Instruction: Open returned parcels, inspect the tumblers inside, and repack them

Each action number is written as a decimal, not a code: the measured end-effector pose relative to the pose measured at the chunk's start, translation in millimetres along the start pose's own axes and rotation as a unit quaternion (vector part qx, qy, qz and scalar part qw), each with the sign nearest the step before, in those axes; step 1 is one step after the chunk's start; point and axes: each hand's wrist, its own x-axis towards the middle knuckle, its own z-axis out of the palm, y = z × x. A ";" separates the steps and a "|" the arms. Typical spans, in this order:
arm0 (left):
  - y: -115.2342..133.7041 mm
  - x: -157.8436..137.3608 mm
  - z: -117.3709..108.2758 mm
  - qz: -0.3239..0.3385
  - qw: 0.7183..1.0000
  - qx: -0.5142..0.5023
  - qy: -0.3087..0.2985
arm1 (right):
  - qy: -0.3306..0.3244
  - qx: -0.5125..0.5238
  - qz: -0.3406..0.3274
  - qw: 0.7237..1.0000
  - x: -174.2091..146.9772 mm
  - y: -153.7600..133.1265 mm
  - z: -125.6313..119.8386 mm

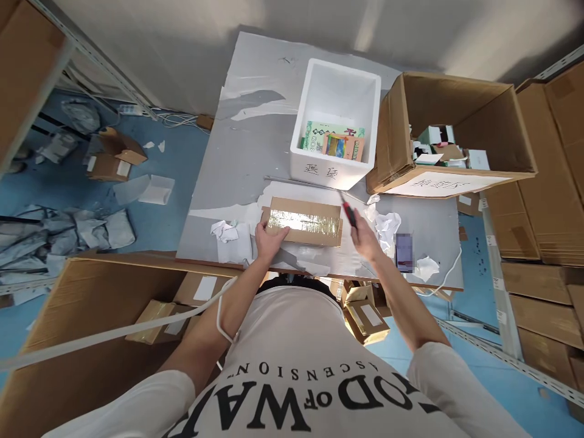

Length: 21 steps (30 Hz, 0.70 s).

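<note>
A small cardboard box (314, 211) lies on the table before me, its top sealed with shiny clear tape. My left hand (270, 239) grips the box's near left corner, thumb on top. In my right hand (365, 236) is a red and black utility knife (349, 213); its tip points up and left, just off the box's right end. Beyond the box stands a white foam box (296, 161) with handwriting on its front, holding a green printed packet (312, 137) and an orange one (356, 147).
An open carton (392, 134) at the right holds several small boxes. Crumpled paper (387, 228), a phone-like object (404, 252) and a white cable (449, 271) lie on the table's right side. A big open carton (50, 340) stands lower left. Shelving with cartons (541, 304) flanks the right.
</note>
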 end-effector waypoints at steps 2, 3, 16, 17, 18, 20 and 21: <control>0.8 0.3 0.3 -0.006 1.000 -0.004 0.006 | -0.143 -0.026 -0.113 0.983 26.1 -39.8 0.2; 1.5 0.2 0.3 -0.009 1.000 -0.006 0.010 | -0.187 -0.052 -0.148 0.970 38.3 -57.6 4.1; 0.9 -1.3 2.0 -0.006 0.999 -0.027 0.031 | -0.329 -0.290 -0.275 0.856 81.1 -115.0 13.0; 0.3 -1.6 2.9 -0.009 0.999 -0.025 0.032 | -0.334 -0.302 -0.267 0.852 79.4 -117.9 8.9; -0.3 -2.0 3.8 -0.010 0.999 -0.023 0.033 | -0.336 -0.314 -0.253 0.851 77.0 -119.8 3.7; -1.7 -3.0 6.1 -0.008 0.999 -0.020 0.039 | -0.340 -0.339 -0.216 0.850 69.7 -118.7 -11.2; -2.4 -3.5 7.4 -0.004 0.999 -0.019 0.044 | -0.344 -0.353 -0.196 0.848 64.9 -115.0 -21.1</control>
